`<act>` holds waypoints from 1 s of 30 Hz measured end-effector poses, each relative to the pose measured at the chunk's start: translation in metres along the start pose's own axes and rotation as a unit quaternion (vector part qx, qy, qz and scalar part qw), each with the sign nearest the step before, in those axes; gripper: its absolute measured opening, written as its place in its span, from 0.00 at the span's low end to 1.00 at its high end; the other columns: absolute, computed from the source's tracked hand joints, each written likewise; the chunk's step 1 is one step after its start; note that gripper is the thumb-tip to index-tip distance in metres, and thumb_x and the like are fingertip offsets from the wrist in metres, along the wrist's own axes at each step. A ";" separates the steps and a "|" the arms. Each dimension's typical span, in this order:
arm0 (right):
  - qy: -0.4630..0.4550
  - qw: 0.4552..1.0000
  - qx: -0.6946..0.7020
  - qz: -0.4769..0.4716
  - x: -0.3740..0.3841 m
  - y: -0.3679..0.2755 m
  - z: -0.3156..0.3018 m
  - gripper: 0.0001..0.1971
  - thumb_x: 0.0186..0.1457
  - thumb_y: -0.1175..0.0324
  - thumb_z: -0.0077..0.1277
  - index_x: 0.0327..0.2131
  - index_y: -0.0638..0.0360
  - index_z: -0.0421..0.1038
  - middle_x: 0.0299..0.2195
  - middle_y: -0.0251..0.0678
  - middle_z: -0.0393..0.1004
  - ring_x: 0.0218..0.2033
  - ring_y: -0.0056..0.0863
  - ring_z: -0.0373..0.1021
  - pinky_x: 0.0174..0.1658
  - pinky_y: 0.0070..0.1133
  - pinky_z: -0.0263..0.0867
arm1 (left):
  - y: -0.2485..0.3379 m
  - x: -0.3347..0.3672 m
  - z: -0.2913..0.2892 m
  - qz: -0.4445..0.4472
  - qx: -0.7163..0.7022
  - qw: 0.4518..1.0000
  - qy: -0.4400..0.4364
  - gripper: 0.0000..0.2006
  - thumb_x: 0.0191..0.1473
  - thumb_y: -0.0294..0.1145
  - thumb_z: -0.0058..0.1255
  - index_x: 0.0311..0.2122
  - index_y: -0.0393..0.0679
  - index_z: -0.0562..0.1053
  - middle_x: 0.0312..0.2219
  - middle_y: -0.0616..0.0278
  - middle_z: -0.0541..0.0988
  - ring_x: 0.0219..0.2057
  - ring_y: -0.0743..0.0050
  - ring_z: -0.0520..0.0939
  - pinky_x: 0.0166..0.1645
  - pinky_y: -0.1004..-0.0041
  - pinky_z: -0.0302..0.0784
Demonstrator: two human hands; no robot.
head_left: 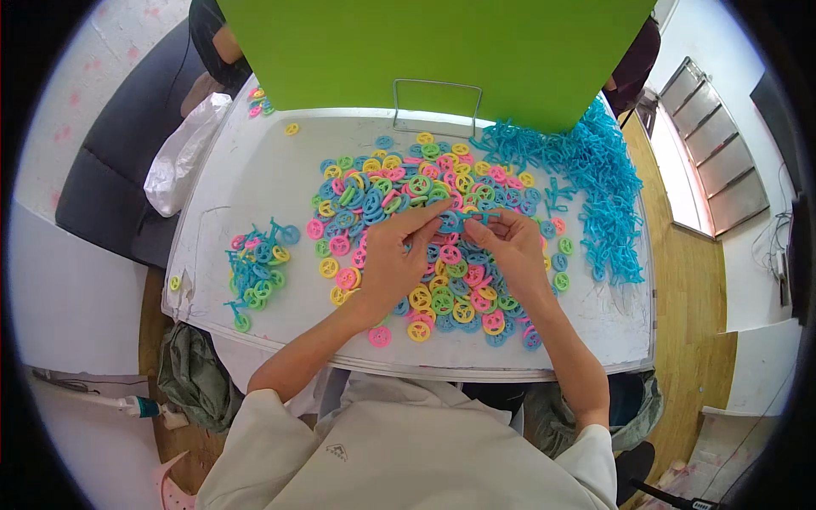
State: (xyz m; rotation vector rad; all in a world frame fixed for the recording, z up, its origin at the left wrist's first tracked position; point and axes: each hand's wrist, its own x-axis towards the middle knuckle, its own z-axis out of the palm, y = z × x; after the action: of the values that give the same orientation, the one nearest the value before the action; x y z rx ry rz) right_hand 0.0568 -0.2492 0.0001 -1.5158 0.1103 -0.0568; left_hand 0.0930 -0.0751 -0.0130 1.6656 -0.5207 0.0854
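Note:
Over the middle of the table, my left hand (393, 259) pinches a small blue spoked plastic wheel (448, 223). Close against it, my right hand (517, 255) grips a thin teal plastic frame piece (478, 216) between thumb and fingers. The wheel and the frame piece meet between the fingertips; whether they are joined is too small to tell. Beneath both hands spreads a heap of pink, yellow, green and blue wheels (442, 299). To the left lies a smaller cluster of teal frame pieces with wheels on them (259, 270).
A large pile of teal frame pieces (608, 170) covers the table's (297, 340) far right. Behind the heap stands a green panel (442, 51) with a bent wire (438, 82) before it. A white plastic bag (185, 153) hangs at the left edge. Other people are partly visible beyond the panel.

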 end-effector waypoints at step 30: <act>0.090 0.994 0.062 0.015 -0.009 0.006 0.016 0.06 0.55 0.71 0.54 0.35 0.63 0.73 0.32 0.32 0.75 0.34 0.20 0.72 0.42 0.19 0.70 | 0.011 -0.003 0.006 -0.062 -0.093 0.993 0.026 0.12 0.54 0.22 0.49 0.45 0.40 0.76 0.32 0.55 0.79 0.29 0.82 0.79 0.30 0.80 0.75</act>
State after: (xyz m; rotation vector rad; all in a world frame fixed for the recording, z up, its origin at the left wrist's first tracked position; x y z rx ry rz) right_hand 0.0495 -0.2323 -0.0044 -1.3828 0.2699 -0.1728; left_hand 0.0851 -0.0809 -0.0051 1.5049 -0.3745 -0.0108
